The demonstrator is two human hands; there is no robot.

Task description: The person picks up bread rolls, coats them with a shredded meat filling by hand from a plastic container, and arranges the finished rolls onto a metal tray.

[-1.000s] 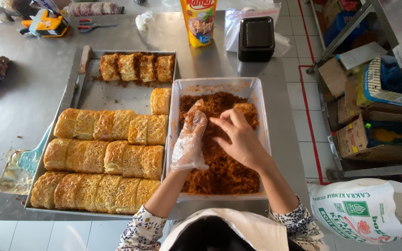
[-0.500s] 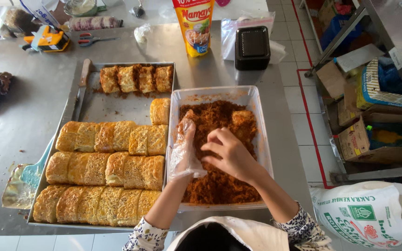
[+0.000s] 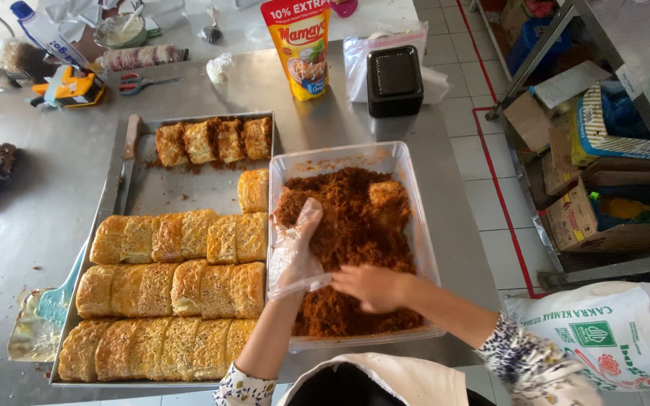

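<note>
Left hand: the left hand (image 3: 295, 252), in a thin clear plastic glove, rests on the left side of the heap with its fingers loosely curled and pointing far — it grips nothing that I can see.
Right hand: the bare right hand (image 3: 374, 287) lies palm down on the near part of the heap, fingers pointing left toward the gloved wrist; they look half sunk in the shreds, so whether they pinch any is hard to tell.
Heap: the brown shredded floss (image 3: 355, 225) fills a clear rectangular plastic tub (image 3: 415, 218) whose long axis runs near to far.
Roll in the tub: one golden bread roll (image 3: 385, 194) sits in the floss at the far right, apart from both hands — far and slightly right of the right hand, which is the nearer of the two.
Tray: a long steel baking tray (image 3: 178, 192) lies just left of the tub, touching it (rows of plain golden rolls (image 3: 178, 289) near, four floss-coated rolls (image 3: 212, 140) far).
Nearest plain roll: a single roll (image 3: 253, 190) at the tray's right edge, just left of the gloved fingers.
</note>
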